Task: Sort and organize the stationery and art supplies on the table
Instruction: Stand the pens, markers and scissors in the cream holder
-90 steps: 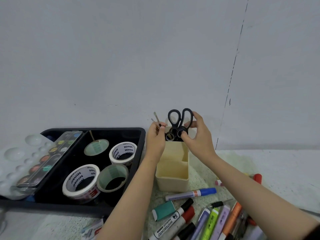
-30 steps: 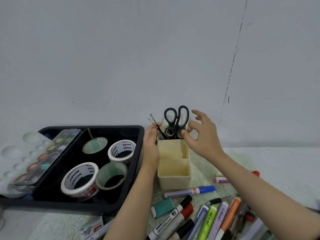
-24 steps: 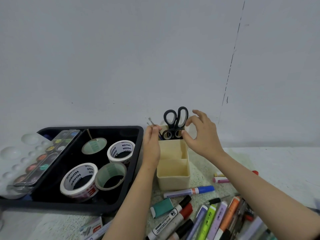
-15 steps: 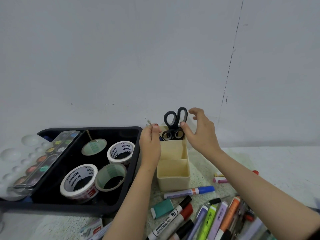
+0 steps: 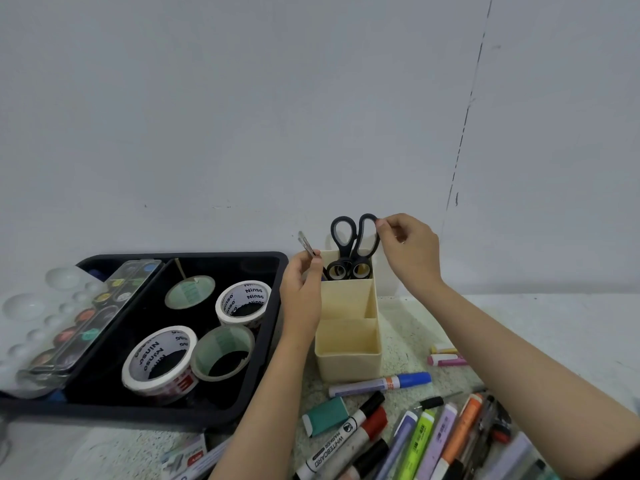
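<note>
Fingers (image 5: 382, 225) of the right hand (image 5: 408, 251) curled, forefinger and thumb pinching the top of the right handle loop of the large black scissors (image 5: 351, 237). Scissors upright, blades down in the far compartment of a cream organizer (image 5: 349, 365), both loops standing above its rim. Smaller black pair (image 5: 346, 270) tucked low in the same compartment. Right wrist lifted, forearm stretching in from the near right, over the pile of pens.

Left hand (image 5: 301, 292) against the organizer's left wall, back toward the camera, fingers curled around two thin sticks (image 5: 306, 244) slanting up and left beside the organizer's far-left corner; lower ends hidden behind the hand. Left forearm reaching up from the near edge, between the organizer and a black tray (image 5: 190, 256).

Inside the tray, on the left: four tape rolls (image 5: 159, 362) and a paint set (image 5: 86, 313) at the left side. On the speckled table (image 5: 554, 323), nearer than the organizer: a blue-capped marker (image 5: 381, 384) just beside its near wall, whiteboard markers (image 5: 343, 441), highlighters (image 5: 419, 441) and a green eraser (image 5: 325, 415).
</note>
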Demonstrator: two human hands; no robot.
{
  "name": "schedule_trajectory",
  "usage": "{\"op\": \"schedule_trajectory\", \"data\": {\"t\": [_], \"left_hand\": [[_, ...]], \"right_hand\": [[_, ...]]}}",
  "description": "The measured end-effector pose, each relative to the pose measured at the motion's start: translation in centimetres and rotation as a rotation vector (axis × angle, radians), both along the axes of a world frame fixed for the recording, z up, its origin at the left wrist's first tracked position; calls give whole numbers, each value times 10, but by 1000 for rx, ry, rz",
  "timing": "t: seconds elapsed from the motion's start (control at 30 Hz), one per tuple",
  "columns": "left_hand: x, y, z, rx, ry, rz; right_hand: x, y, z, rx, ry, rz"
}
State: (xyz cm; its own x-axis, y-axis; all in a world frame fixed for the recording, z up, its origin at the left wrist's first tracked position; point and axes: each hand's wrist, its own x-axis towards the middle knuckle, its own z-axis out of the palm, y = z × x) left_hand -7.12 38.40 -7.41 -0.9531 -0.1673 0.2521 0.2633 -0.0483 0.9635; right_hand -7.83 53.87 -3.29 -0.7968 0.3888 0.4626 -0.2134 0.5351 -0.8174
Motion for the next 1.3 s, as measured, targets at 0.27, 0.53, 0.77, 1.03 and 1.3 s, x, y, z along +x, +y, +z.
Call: {"op": "schedule_trajectory", "data": {"t": [0.27, 0.53, 0.77, 1.03, 1.3], "left_hand": [[-1, 0, 2, 66, -64, -26], [4, -5, -3, 23, -55, -158], [3, -6, -5, -32, -35, -118], [0, -3, -1, -404, 229, 76], [2, -3, 5, -534, 167, 122]], "right_hand": [[4, 1, -1, -46, -99, 71], [5, 5, -3, 20, -127, 132], [9, 9, -4, 25, -144, 115], [19, 17, -3, 33, -145, 109], [22, 15, 0, 40, -150, 113]]}}
